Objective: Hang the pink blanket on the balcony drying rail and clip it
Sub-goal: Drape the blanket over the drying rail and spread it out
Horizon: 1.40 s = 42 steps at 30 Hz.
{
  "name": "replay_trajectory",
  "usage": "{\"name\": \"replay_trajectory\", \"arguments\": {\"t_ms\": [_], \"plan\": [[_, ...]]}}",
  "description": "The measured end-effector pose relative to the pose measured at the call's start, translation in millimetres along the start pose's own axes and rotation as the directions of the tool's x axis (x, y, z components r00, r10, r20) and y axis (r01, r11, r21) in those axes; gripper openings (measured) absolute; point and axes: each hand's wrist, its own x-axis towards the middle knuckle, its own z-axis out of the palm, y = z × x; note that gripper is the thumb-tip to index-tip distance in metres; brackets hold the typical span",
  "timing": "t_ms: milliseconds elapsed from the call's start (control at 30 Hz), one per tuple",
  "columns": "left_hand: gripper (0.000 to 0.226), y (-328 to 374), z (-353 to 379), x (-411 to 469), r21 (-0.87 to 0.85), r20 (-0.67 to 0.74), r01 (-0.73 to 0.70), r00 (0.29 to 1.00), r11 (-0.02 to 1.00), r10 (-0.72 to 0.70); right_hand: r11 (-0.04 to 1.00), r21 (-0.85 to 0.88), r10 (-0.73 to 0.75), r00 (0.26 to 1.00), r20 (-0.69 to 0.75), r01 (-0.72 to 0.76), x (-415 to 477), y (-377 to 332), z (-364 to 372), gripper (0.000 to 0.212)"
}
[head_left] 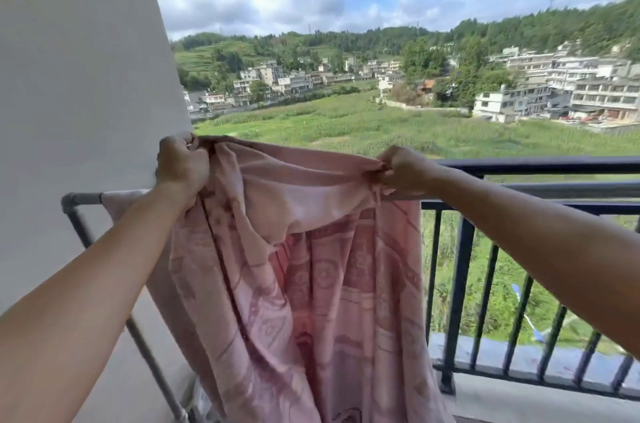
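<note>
Above drying rail, left hand, right hand grip pink blanket

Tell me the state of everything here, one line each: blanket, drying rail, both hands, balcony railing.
pink blanket: hangs in folds, top edge bunched and held up, no clip visible.
drying rail: grey pipe, partly covered by blanket cloth.
left hand: grips the blanket's top edge at its left end.
right hand: pinches the top edge farther right.
balcony railing: dark, fixed, behind the blanket.

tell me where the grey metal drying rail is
In the head view, the grey metal drying rail runs from the white wall at left, under the pink patterned blanket, beside the dark balcony railing.
</note>
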Motion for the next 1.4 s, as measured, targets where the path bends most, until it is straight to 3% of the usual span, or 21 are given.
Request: {"name": "replay_trajectory", "arguments": {"t_ms": [67,133,200,300,367,433,467,533,600,667,733,767,833,900,933,967,1067,1133,1200,1300,1400], "plan": [[0.033,2,-10,-4,0.204,0.025,-0.192,0.981,0.960,0.191,0.999,0.048,0.016,0.988,-0.156,-0.008,19,-10,-14,0.035],[0.021,1,-19,-2,0.367,0.053,-0.353,0.931,0.860,0.360,1.000,0.007,0.010,0.947,-0.320,-0.008,43,-35,-38,0.033],[0.010,-6,-27,8,0.464,0.043,-0.386,0.909,0.797,0.415,0.992,-0.111,0.003,0.877,-0.481,-0.064,69,-67,-55,0.025],[0.011,-26,-45,24,0.578,-0.038,-0.259,0.939,0.774,0.343,0.969,-0.207,-0.012,0.810,-0.586,-0.135,106,-110,-40,0.013],[0.015,-47,-58,30,0.673,-0.040,-0.135,0.975,0.727,0.218,0.980,-0.127,0.086,0.897,-0.434,-0.155,121,-124,-10,0.008],[0.019,-77,-71,34,0.753,-0.012,-0.037,0.998,0.656,0.070,0.963,0.181,0.213,0.975,-0.069,-0.197,123,-134,23,0.026],[0.019,-91,-75,34,0.777,0.005,-0.002,1.000,0.629,-0.003,0.926,0.316,0.184,0.978,0.100,-0.207,118,-138,37,0.038],[0.019,-107,-79,30,0.782,0.017,0.045,0.996,0.622,-0.092,0.923,0.364,0.054,0.979,0.199,-0.125,106,-136,56,0.053],[0.020,-104,-75,24,0.740,-0.001,-0.006,1.000,0.672,0.011,0.958,0.279,0.014,0.979,0.205,-0.072,97,-125,67,0.050],[0.015,-86,-67,2,0.619,-0.026,-0.206,0.959,0.758,0.282,0.977,0.179,0.058,0.956,0.287,-0.113,89,-113,69,0.045],[0.028,-53,-54,-42,0.466,0.027,-0.386,0.906,0.796,0.423,0.984,0.073,0.123,0.921,0.369,-0.160,82,-104,68,0.043],[0.043,-40,-46,-64,0.445,0.097,-0.430,0.895,0.786,0.434,0.985,0.042,0.140,0.908,0.396,-0.170,80,-104,69,0.042],[0.065,-26,-23,-97,0.585,0.260,-0.477,0.876,0.655,0.406,0.989,0.008,0.132,0.895,0.425,-0.150,80,-106,73,0.042],[0.047,-25,-12,-108,0.625,0.318,-0.503,0.862,0.596,0.394,0.994,-0.055,0.110,0.882,0.459,-0.096,80,-112,83,0.034],[0.028,-26,-14,-104,0.557,0.307,-0.501,0.865,0.662,0.396,0.993,-0.085,0.108,0.878,0.466,-0.077,81,-116,86,0.024],[0.014,-28,-21,-95,0.443,0.272,-0.468,0.883,0.764,0.383,0.995,-0.073,0.098,0.878,0.468,-0.071,82,-119,87,0.015],[0.018,-35,-53,-59,0.114,0.162,-0.138,0.980,0.984,0.118,0.967,0.235,0.001,0.916,0.401,-0.103,92,-129,74,0.012],[0.020,-38,-79,-36,-0.147,0.105,0.096,0.991,0.985,-0.081,0.903,0.424,-0.054,0.961,0.271,-0.069,109,-149,61,0.021],[0.023,-39,-106,-15,-0.325,0.090,0.206,0.978,0.923,-0.186,0.836,0.549,-0.084,0.991,0.101,0.015,129,-181,54,0.030],[0.022,-42,-151,10,-0.325,0.071,0.233,0.972,0.917,-0.222,0.788,0.583,-0.160,0.980,-0.118,0.199,162,-244,61,0.031],[0.023,-70,-187,26,-0.124,-0.035,0.250,0.966,0.960,-0.256,0.858,0.412,-0.259,0.951,-0.167,0.306,182,-293,95,0.026]]}}
